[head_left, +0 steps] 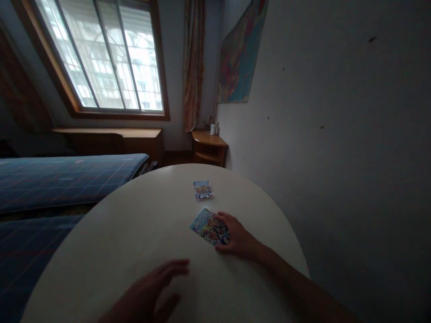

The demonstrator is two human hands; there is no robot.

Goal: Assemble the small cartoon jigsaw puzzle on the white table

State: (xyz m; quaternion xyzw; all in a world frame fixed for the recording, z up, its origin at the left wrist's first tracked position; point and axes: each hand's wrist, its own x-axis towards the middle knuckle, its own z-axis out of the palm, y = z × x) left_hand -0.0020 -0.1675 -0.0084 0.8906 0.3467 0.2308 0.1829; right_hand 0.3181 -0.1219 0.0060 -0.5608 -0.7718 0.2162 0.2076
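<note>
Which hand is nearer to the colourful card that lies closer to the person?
Right. The right hand touches the card on its right side; the left hand is apart, toward the lower left.

window [111, 58]: barred, daylit; curtain [192, 63]: beside it; wall [336, 134]: grey, map [240, 54] hung; bed [60, 179]: blue plaid; room dim
</note>
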